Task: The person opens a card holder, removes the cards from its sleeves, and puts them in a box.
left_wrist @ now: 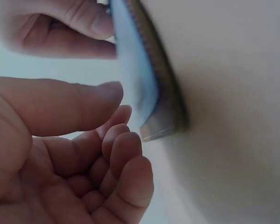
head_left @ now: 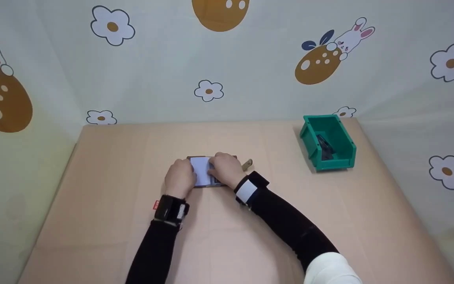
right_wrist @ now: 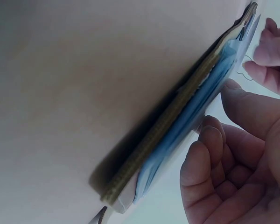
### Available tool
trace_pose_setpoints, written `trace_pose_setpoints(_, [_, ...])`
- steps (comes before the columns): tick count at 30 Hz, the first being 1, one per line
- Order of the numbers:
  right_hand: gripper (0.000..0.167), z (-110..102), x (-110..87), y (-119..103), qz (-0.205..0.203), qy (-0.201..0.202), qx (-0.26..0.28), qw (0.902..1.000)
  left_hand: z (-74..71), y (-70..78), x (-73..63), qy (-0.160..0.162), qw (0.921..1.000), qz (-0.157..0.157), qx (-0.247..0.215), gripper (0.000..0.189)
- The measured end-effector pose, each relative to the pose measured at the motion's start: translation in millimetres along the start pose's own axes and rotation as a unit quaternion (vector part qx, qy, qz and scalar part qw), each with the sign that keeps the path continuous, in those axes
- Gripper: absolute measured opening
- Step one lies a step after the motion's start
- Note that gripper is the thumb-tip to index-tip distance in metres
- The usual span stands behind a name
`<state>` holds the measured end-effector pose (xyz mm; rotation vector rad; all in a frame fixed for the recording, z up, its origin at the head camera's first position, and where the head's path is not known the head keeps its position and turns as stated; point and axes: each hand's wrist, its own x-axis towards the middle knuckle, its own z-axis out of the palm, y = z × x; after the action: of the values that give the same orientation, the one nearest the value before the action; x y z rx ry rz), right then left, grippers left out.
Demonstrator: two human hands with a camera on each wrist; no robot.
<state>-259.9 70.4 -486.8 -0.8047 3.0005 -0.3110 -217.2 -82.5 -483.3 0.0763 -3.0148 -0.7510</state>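
A small flat wallet [head_left: 189,157] with a brown edge lies in the middle of the table. A pale blue-white sheet [head_left: 200,171] covers its left part. In the right wrist view, several thin blue layers [right_wrist: 175,133] sit inside the wallet's brown rim. My right hand [head_left: 229,167] is over the right part, its thumb and curled fingers pinching at the wallet's upper face. My left hand [head_left: 179,177] is beside the left end, fingers loosely curled, with a slight gap to the wallet in the left wrist view. A brown strap [head_left: 247,165] sticks out at the right.
A green bin [head_left: 333,163] stands at the back right of the table, with dark objects [head_left: 324,148] in it. The beige tabletop [head_left: 132,165] meets a printed curtain [head_left: 164,71] behind and at both sides.
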Motion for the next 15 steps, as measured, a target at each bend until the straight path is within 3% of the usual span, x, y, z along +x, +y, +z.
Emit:
trace_pose_setpoints(7, [0.022, 0.3, 1.0, -0.1, -0.001, 0.0, -0.001, 1.0, 3.1, -1.3, 1.1, 0.012, 0.9999, 0.009, 0.001, 0.009])
trace_pose_setpoints(15, [0.022, 2.3, 1.9, 0.4, -0.005, 0.009, -0.006, 0.9999, 3.5, -0.9, 1.9, 0.008, 1.0, -0.005, 0.003, 0.013])
